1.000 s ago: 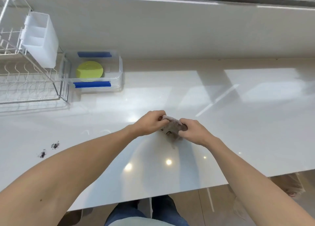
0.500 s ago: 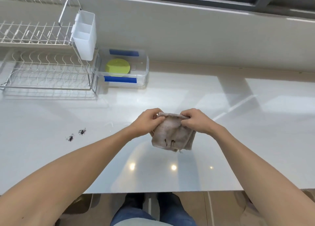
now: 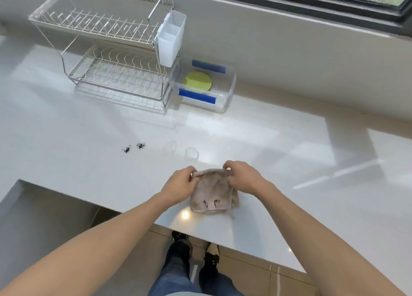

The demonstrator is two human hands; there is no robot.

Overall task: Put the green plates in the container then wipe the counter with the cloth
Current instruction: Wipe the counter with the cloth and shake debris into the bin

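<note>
How many green plates (image 3: 197, 81) lie in the clear plastic container with blue clips (image 3: 227, 95) cannot be told; only 1 round top face shows. The fingertips of both hands are hidden behind the cloth's top edge. The left hand (image 3: 180, 185) and right hand (image 3: 244, 178) each pinch an upper corner of the worn beige cloth (image 3: 213, 192), which hangs between them above the glossy white counter (image 3: 289, 153), with 2 dark crumb spots (image 3: 133, 147) to the left.

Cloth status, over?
Left hand and right hand both gripping cloth by top edge. Green plates in container. Dark crumbs unwiped on counter.
</note>
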